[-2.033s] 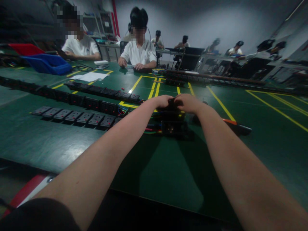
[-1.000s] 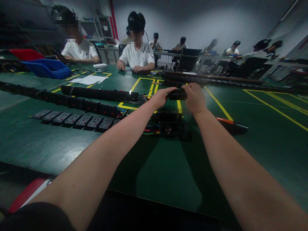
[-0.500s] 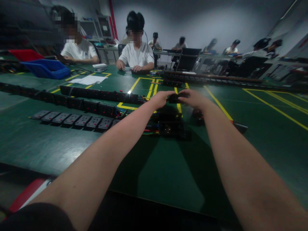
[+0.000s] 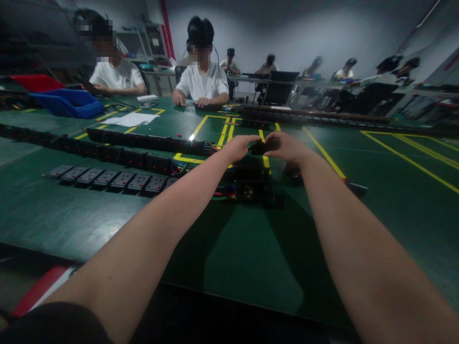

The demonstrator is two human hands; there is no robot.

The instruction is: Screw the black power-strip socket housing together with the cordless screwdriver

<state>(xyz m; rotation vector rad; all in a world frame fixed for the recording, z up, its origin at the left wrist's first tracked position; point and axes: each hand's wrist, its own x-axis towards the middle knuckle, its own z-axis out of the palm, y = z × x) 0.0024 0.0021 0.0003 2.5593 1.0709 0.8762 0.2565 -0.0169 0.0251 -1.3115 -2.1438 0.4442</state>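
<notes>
Both arms reach forward over the green table. My left hand [image 4: 241, 147] is closed at the left end of a small dark block [image 4: 263, 147], whose kind I cannot make out. Its right end is gripped by my right hand [image 4: 287, 147], the fingers curled round it. Below the hands lies a black housing [image 4: 252, 189] with an open frame and coloured wires [image 4: 224, 194] at its left. A row of grey socket modules [image 4: 111, 180] runs left from there, partly hidden by my left forearm.
Long black socket strips [image 4: 143, 140] lie at the left, wires at their ends. Farther back are a blue bin [image 4: 70, 102], a red bin [image 4: 38, 82] and white paper [image 4: 131, 119]. Yellow tape marks the green table [image 4: 251, 253]. A person [image 4: 202, 81] sits opposite; several others sit behind.
The small dark block has shifted slightly and its near face looks a little more turned toward me. Both hands keep their hold; the whole view has moved only slightly.
</notes>
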